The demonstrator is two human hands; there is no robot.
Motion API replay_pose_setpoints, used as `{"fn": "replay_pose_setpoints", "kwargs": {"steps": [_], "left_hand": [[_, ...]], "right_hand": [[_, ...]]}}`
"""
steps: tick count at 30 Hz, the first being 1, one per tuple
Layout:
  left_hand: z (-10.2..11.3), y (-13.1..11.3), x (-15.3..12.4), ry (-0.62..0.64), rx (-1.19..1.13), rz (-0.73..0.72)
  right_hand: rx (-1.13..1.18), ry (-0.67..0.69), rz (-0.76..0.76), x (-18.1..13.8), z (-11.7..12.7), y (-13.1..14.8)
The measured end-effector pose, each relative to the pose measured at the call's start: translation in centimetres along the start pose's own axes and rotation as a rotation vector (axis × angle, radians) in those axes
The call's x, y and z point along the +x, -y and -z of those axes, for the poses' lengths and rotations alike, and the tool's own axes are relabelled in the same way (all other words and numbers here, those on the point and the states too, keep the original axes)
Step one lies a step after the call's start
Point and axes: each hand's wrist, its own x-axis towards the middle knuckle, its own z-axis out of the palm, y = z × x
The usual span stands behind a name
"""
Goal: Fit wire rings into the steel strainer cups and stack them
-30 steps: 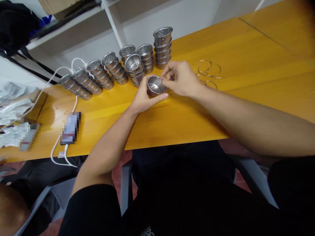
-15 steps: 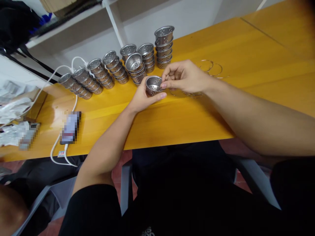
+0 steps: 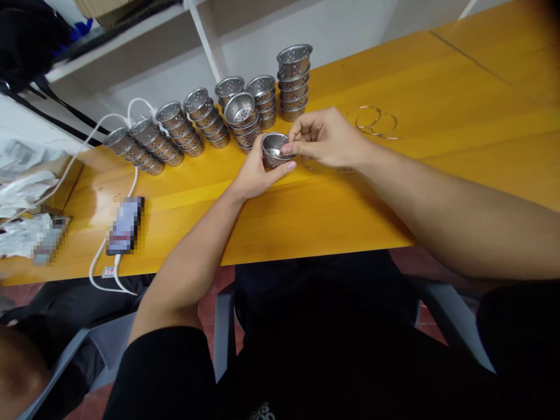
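My left hand (image 3: pixel 255 175) is wrapped round a small perforated metal cup (image 3: pixel 272 147) resting on the yellow wooden table (image 3: pixel 306 204). My right hand (image 3: pixel 326 139) pinches at the cup's rim with thumb and forefinger; what it pinches is too thin to make out. Behind the cup stand several stacks of the same perforated cups (image 3: pixel 245 114), the tallest stack (image 3: pixel 294 81) at the right. Thin wire rings (image 3: pixel 376 122) lie on the table beyond my right hand.
A phone (image 3: pixel 125 224) with a white cable (image 3: pixel 105 256) lies at the table's left. Crumpled plastic wrappers (image 3: pixel 26 216) sit at the far left. A white shelf frame (image 3: pixel 205 35) stands behind the table. Another person's knee (image 3: pixel 17 373) shows at lower left.
My right hand has dropped from above the cup to its rim and shifted slightly left. The cup stays in my left hand at nearly the same spot.
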Motion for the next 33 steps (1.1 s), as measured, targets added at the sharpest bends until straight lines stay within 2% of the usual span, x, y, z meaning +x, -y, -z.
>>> {"fn": "replay_pose_setpoints", "kwargs": {"steps": [4, 12, 19, 26, 29, 33], "left_hand": [[0.0, -0.4, 0.0, 0.0, -0.007, 0.014], [0.0, 0.5, 0.2, -0.015, -0.005, -0.019], [0.0, 0.9, 0.1, -0.009, -0.022, -0.041], [0.1, 2.3, 0.3, -0.064, 0.026, -0.01], [0.4, 2.6, 0.2, -0.103, 0.019, -0.014], [0.8, 2.7, 0.0, -0.06, 0.023, -0.054]], "right_hand": [[0.011, 0.005, 0.006, 0.0, -0.2, 0.0], [-0.015, 0.0, -0.054, 0.0, -0.1, 0.0], [-0.102, -0.022, 0.04, -0.5, -0.2, 0.1], [-0.27, -0.148, 0.072, -1.3, 0.2, 1.2], [-0.357, -0.098, 0.089, -1.4, 0.7, 1.4], [-0.555, -0.001, 0.145, -1.3, 1.4, 1.0]]}}
